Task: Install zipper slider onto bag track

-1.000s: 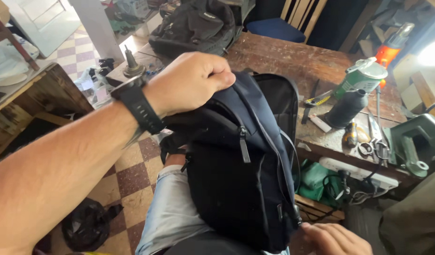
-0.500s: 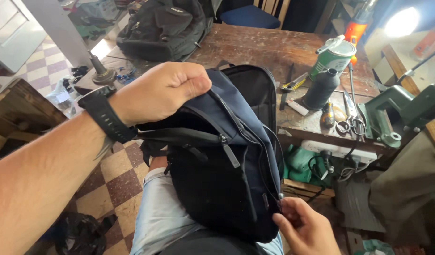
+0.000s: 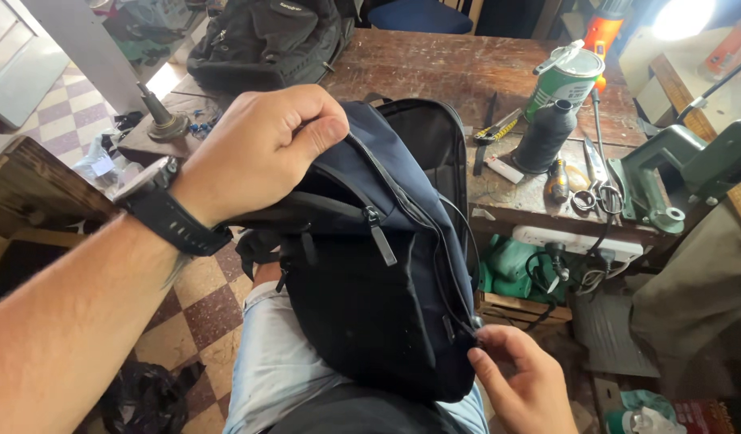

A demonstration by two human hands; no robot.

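A dark navy backpack [image 3: 386,289] rests upright on my lap, front pocket facing me. My left hand [image 3: 266,149] grips its top edge in a closed fist; a black watch sits on that wrist. My right hand [image 3: 519,378] is at the bag's lower right side, with fingertips pinching the zipper pull at the end of the zipper track. A second zipper pull [image 3: 382,241] hangs on the front pocket.
A worn wooden workbench [image 3: 435,72] stands behind the bag, with a black bag [image 3: 266,40] at its far left. On the bench are a black thread spool [image 3: 543,137], a green can [image 3: 571,76], scissors [image 3: 599,189] and a green machine [image 3: 684,173]. Checkered floor lies to the left.
My right hand has risen from the lower frame edge to the bag's lower right zipper and pinched the pull. My left hand keeps its grip on the bag's top.
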